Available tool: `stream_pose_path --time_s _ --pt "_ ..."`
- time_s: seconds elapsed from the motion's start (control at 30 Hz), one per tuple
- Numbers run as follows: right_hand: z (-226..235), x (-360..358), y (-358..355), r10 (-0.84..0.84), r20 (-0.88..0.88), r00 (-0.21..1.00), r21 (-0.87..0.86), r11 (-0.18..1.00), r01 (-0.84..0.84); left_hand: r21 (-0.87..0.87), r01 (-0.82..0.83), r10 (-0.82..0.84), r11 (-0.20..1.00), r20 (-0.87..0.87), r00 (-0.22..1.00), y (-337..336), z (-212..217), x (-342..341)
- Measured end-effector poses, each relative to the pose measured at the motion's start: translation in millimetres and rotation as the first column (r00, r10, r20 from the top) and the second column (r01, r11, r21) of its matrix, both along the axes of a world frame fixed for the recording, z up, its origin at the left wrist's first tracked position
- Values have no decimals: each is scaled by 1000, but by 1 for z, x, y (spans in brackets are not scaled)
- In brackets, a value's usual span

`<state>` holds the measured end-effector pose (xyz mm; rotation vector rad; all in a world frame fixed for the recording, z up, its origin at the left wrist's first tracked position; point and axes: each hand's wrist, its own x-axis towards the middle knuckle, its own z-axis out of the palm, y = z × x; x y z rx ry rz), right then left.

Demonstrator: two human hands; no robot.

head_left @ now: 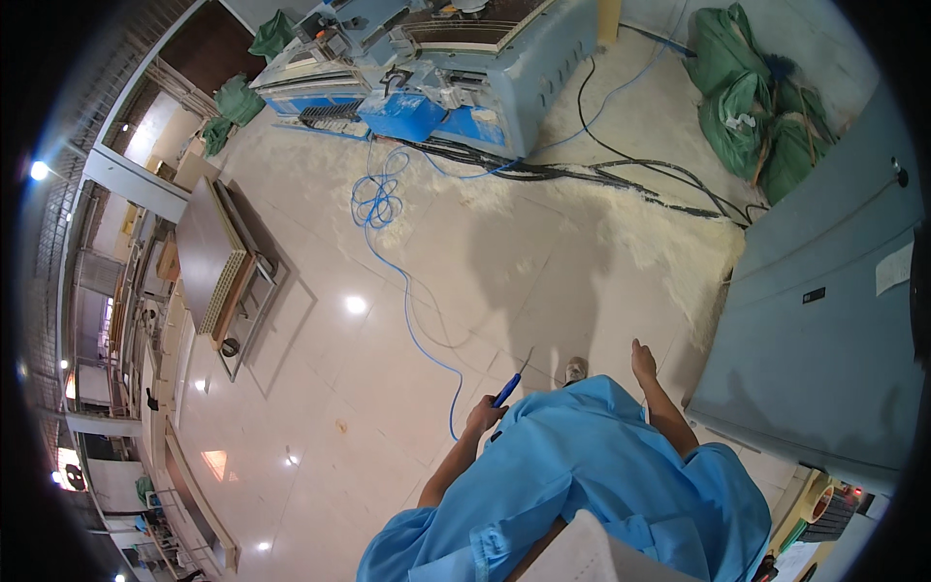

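Note:
My left hand (484, 415) is closed around a blue air blow gun (506, 390). Its thin dark nozzle points forward and slightly right over the floor. A thin blue air hose (415, 335) runs from a loose coil on the floor back to near this hand; where it joins the gun is hidden. My right hand (643, 360) hangs free on the right side of my body, with nothing seen in it. At least one finger stretches forward; the others are too small to make out well.
Ahead stands a dusty blue-grey machine (543, 78), with black cables (543, 171) and pale dust (669, 252) on the floor. Green sacks (727, 92) lean at the far right. A grey cabinet (815, 320) is close on my right. Stacked panels (207, 257) sit on a cart at left.

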<state>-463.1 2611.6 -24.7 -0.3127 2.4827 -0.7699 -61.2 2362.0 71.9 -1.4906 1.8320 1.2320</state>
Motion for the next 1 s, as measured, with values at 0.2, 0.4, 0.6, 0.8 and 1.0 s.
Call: stream_pose_path --time_s 0.2,0.4,0.6,0.8,1.0 --pt "-40 44 37 7 187 982 -26 1000 -2 18 -18 17 1000 77 997 14 -12 34" --pt "-39 70 48 -115 139 984 -57 991 124 -19 81 -79 997 56 995 7 10 36" --pt "-19 61 44 -305 350 886 -87 931 355 13 140 -140 990 66 988 -7 19 10" --pt "-9 56 51 -325 413 851 -76 919 388 -2 149 -149 989 35 988 -11 17 -17" --pt "-22 62 60 -343 441 829 -101 899 426 -23 196 -195 980 41 980 0 8 -24"
